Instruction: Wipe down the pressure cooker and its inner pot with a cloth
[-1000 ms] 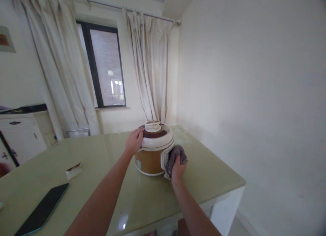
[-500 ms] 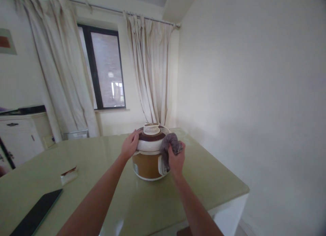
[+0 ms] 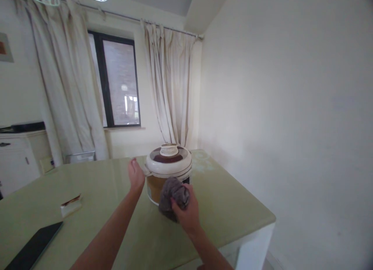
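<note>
A round rice cooker (image 3: 169, 167) with a white lid, brown top and tan body stands on the green table (image 3: 116, 219). My right hand (image 3: 188, 211) grips a crumpled grey cloth (image 3: 171, 194) and presses it against the cooker's front lower side. My left hand (image 3: 136, 176) is held upright just left of the cooker, fingers apart, palm toward the lid rim; whether it touches the cooker I cannot tell.
A dark tablet (image 3: 32, 248) lies at the table's near left, a small white packet (image 3: 70, 206) beyond it. The table's right edge (image 3: 262, 219) drops off near the white wall. Curtains (image 3: 171, 91) and a window (image 3: 116, 85) stand behind, a white cabinet (image 3: 16, 161) at far left.
My right hand moved the cloth from the cooker's right side up to the lid, then down to its front. My left hand came off the lid and now hovers beside it.
</note>
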A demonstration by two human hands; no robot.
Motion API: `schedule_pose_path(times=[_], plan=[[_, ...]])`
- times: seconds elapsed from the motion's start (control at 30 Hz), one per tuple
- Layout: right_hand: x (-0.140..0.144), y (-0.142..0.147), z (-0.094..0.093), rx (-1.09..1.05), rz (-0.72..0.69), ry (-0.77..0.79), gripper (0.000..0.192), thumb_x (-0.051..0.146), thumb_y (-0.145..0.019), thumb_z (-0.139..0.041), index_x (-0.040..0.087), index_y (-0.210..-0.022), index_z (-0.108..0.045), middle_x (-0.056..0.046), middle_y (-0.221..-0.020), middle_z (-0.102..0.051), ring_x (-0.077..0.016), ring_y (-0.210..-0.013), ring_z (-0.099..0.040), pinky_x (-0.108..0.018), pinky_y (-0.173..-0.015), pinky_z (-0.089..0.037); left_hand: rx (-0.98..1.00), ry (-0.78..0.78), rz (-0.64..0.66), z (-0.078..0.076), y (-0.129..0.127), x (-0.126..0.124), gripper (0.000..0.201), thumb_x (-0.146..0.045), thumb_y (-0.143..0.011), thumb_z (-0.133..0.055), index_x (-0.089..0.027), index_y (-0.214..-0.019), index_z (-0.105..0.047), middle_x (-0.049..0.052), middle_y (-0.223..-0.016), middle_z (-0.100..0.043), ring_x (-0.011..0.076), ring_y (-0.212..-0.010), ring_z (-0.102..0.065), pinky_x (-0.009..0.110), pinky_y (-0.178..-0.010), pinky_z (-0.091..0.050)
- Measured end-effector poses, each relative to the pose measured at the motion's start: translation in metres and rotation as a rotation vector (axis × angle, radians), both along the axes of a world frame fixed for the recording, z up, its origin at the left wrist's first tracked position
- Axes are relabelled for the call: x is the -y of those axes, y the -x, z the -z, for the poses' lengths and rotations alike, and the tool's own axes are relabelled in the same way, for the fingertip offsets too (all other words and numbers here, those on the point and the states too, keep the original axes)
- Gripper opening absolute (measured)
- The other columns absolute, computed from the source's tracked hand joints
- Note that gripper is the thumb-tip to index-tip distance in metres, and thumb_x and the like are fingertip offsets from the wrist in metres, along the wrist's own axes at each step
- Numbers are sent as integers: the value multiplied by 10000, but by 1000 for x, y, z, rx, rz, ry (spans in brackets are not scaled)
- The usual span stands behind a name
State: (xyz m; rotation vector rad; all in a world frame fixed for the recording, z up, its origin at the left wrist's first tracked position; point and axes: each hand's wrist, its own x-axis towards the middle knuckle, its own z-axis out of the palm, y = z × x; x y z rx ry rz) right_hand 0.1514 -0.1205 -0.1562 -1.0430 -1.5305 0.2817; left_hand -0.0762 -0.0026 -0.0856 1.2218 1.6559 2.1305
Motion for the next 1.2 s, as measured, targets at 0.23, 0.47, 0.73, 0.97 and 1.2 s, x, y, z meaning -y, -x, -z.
schedule_pose_path(times=[0.23, 0.47, 0.73, 0.97, 1.2], plan=[[0, 56, 0, 781, -149, 136, 690, 554, -752, -811, 345, -1371, -589, -106, -1301, -633, -359, -1217, -607, -549, -1048, -495, 380, 95, 390, 91, 4, 74, 694, -769, -900, -404, -210, -1216, -667, 150, -1223, -748, 317, -1069, -723, 511, -934, -587], [-8, 61, -36, 1006, -444, 191, 896, 738, -691, -771, 350, -1460, -525, -101, -1342, -665, -358, -1047, -703, -495, -869, -580, 100, 269, 490, 132, 8, 91, 726, -899, -774, -539, -286, -1094, -761, 95, -1090, -804, 361, -1074, -736, 576, -1041, -550], [-105, 31, -217, 902, 71, -85, 410, 532, -1057, -506, 229, -1308, -622, -118, -1287, -688, -279, -1211, -627, -375, -957, -497, 162, 123, 212, 73, 8, 55, 601, -736, -940, -419, -228, -1180, -631, 128, -1204, -734, 289, -1028, -718, 481, -914, -574], [-166, 29, -210, 1217, 6, 55, 535, 587, -1097, -365, 191, -1375, -594, -164, -1331, -682, -322, -1250, -634, -425, -949, -524, 169, 143, 272, 12, -6, 7, 390, -531, -906, -529, -219, -1097, -664, 93, -1109, -730, 290, -1116, -667, 465, -1041, -519], [-162, 40, -212, 1273, 123, 71, 573, 603, -1089, -351, 166, -1367, -596, -222, -1301, -690, -367, -1205, -660, -483, -931, -535, 169, 94, 258, 24, -9, 3, 303, -422, -942, -480, -222, -1059, -675, 76, -1029, -738, 266, -1039, -672, 421, -991, -555]])
